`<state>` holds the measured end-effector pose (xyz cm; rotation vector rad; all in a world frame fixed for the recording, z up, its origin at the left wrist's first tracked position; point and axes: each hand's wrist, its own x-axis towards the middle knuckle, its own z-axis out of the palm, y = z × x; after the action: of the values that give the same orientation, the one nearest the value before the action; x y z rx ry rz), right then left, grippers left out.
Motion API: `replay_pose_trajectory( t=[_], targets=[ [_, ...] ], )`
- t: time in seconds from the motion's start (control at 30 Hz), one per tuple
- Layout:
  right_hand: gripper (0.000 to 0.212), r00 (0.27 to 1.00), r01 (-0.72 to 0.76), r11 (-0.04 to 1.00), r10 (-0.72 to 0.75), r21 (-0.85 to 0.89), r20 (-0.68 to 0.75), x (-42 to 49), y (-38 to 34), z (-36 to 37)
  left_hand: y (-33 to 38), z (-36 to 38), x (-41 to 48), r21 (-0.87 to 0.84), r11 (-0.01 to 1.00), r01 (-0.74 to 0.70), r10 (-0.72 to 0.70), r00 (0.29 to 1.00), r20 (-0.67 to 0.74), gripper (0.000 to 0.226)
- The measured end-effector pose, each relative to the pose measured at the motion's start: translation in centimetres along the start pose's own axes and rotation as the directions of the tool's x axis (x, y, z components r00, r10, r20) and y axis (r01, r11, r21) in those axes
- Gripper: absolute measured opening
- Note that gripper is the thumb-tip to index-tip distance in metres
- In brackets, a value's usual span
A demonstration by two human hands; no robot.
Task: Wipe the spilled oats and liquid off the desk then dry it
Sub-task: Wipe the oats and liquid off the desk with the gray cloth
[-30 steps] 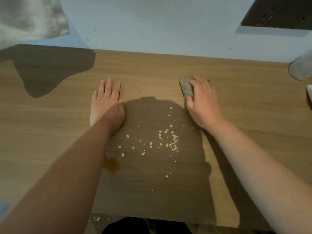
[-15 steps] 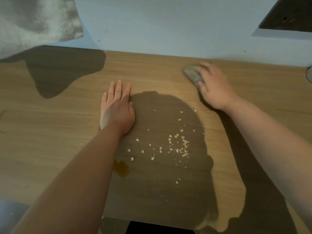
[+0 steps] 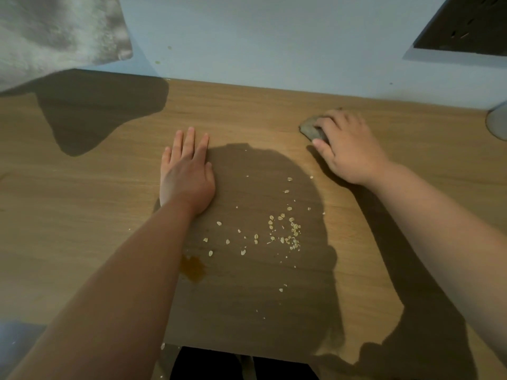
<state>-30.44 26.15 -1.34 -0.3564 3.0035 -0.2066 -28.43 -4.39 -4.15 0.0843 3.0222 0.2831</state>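
Note:
Spilled oats point(image 3: 284, 231) lie scattered across the middle of the wooden desk point(image 3: 82, 204), inside my head's shadow. A small amber puddle of liquid point(image 3: 193, 267) sits at the oats' near left, beside my left forearm. My left hand point(image 3: 186, 176) lies flat on the desk, fingers straight, left of the oats. My right hand point(image 3: 347, 149) covers a grey-brown cloth point(image 3: 308, 129) at the back right and holds it against the desk, fingers curled over it; most of the cloth is hidden under the hand.
A pale blue wall point(image 3: 274, 45) runs along the desk's far edge. A grey fabric point(image 3: 55, 34) hangs at the top left. At the right edge stands a white rounded object point(image 3: 498, 122). A dark panel point(image 3: 466, 23) sits top right. The desk's near edge point(image 3: 247, 352) is below.
My right hand has slid the cloth away from the oats, toward the back right of the desk. My left hand has stayed flat in place.

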Motion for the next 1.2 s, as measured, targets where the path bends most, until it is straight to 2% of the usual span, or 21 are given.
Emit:
replay_pose_trajectory(
  t=[0.07,0.2,0.23,0.33,0.4,0.43,0.5,0.53,0.57,0.6,0.63,0.7,0.77,0.8,0.87,0.93,0.97,1.03,1.13,1.2],
  targets=[
    [0.045,1.000,0.023,1.000,-0.023,-0.006,0.012,0.0,0.7,0.0,0.0,0.0,0.0,0.002,1.000,0.004,-0.004,1.000,0.005,0.057],
    [0.046,0.984,-0.159,0.977,0.169,0.145,-0.059,0.8,1.5,0.2,-0.1,0.1,0.0,0.004,1.000,-0.004,0.004,1.000,-0.005,0.058],
    [0.047,0.986,-0.141,0.981,0.151,0.132,-0.068,0.4,0.4,0.6,0.0,0.1,0.0,0.007,1.000,-0.003,0.003,1.000,-0.006,0.057],
    [0.049,0.992,0.122,0.989,-0.123,0.089,0.003,-2.4,-2.3,1.9,0.0,0.1,0.0,0.023,1.000,-0.002,0.002,1.000,-0.003,0.058],
    [0.049,0.974,0.209,0.969,-0.218,0.132,0.058,-3.5,-1.1,1.3,0.1,0.0,0.0,0.033,0.999,-0.006,0.006,1.000,-0.002,0.058],
    [0.049,0.985,0.159,0.972,-0.169,0.171,0.045,-3.5,0.0,1.0,0.0,-0.1,0.0,0.040,0.999,-0.008,0.008,1.000,0.000,0.057],
    [0.045,0.995,-0.092,0.959,0.099,0.267,-0.014,-3.2,2.1,0.6,0.0,-0.1,0.1,0.042,0.999,-0.007,0.007,1.000,0.002,0.057],
    [0.044,0.968,-0.223,0.926,0.247,0.303,-0.041,-3.5,2.2,0.6,0.0,-0.1,0.1,0.044,0.999,-0.006,0.006,1.000,0.004,0.057],
    [0.045,0.945,-0.282,0.908,0.318,0.309,-0.075,-4.0,1.3,0.9,0.0,0.0,0.0,0.044,0.999,-0.006,0.005,1.000,0.006,0.057],
    [0.047,0.946,-0.261,0.920,0.304,0.291,-0.111,-4.7,-0.3,1.4,0.0,0.0,0.0,0.043,0.999,-0.006,0.006,1.000,0.005,0.057],
    [0.048,0.969,-0.176,0.949,0.214,0.260,-0.127,-5.5,-2.3,2.0,0.1,0.0,0.0,0.043,0.999,-0.008,0.008,1.000,0.003,0.057],
    [0.045,0.998,0.037,0.977,-0.027,0.210,-0.054,-7.2,-4.6,3.0,0.1,0.0,0.0,0.050,0.999,-0.010,0.010,1.000,0.002,0.057],
    [0.046,0.992,0.119,0.969,-0.124,0.217,0.012,-7.7,-3.6,2.7,0.0,-0.1,0.0,0.051,0.999,-0.015,0.014,1.000,0.003,0.057],
    [0.046,0.996,0.087,0.968,-0.086,0.236,-0.013,-7.7,-2.3,2.6,0.0,-0.1,0.1,0.050,0.999,-0.018,0.018,1.000,0.005,0.057],
    [0.045,0.983,-0.128,0.940,0.163,0.317,-0.088,-7.7,0.5,1.9,0.0,-0.2,0.0,0.050,0.998,-0.024,0.024,1.000,0.007,0.057],
    [0.044,0.907,-0.352,0.864,0.411,0.361,-0.097,-8.4,1.2,1.5,0.0,-0.1,0.0,0.049,0.998,-0.025,0.025,1.000,0.009,0.058],
    [0.045,0.886,-0.394,0.859,0.450,0.327,-0.114,-8.8,-0.2,1.8,0.0,0.0,0.1,0.047,0.999,-0.027,0.026,1.000,0.009,0.058],
    [0.046,0.925,-0.310,0.922,0.349,0.231,-0.153,-9.7,-4.5,3.0,-0.1,0.0,0.1,0.043,0.999,-0.029,0.029,1.000,0.011,0.058],
    [0.048,0.992,-0.111,0.970,0.122,0.215,-0.037,-11.1,-7.4,3.9,-0.2,0.1,0.1,0.043,0.999,-0.027,0.027,1.000,0.011,0.058],
    [0.049,0.991,-0.104,0.969,0.121,0.223,-0.064,-11.1,-5.3,3.3,-0.2,0.0,0.1,0.042,0.999,-0.030,0.029,0.999,0.013,0.059]
  ],
)
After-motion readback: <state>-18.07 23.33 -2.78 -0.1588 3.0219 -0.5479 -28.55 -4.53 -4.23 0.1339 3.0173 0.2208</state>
